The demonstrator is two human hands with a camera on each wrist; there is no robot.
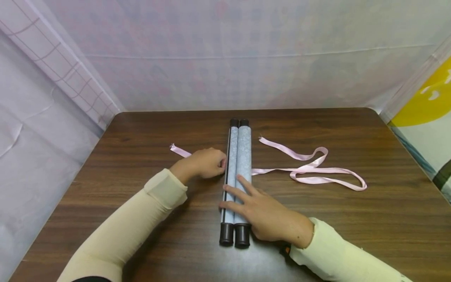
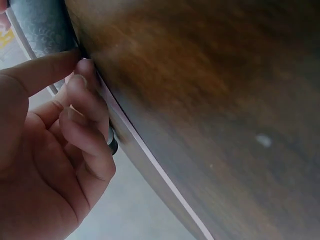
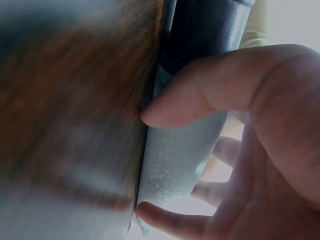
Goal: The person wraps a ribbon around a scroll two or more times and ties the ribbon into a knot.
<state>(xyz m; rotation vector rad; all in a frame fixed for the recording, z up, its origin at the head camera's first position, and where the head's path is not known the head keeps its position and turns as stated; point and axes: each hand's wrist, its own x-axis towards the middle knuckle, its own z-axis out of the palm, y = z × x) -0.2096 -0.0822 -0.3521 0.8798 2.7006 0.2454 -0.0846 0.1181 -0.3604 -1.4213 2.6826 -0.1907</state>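
Note:
A rolled scroll [image 1: 244, 152] with pale blue patterned backing and dark end knobs lies lengthwise on the table, its two rolls side by side. A pink satin ribbon [image 1: 332, 170] passes beneath it; one short end shows to the left and a long looped tail to the right. At the scroll's left side, my left hand [image 1: 208, 163] pinches the ribbon [image 2: 160, 172] between thumb and fingers. My right hand [image 1: 264, 213] holds the scroll's near part, fingers spread across both rolls. In the right wrist view, its thumb presses the side of the scroll [image 3: 172, 155].
The brown wood-grain table [image 1: 352, 223] extends around the scroll. A pale curtain [image 1: 225, 78] hangs behind the far edge, and white sheeting [image 1: 42, 105] hangs along the left. A yellow patterned area [image 1: 426, 102] shows at the right.

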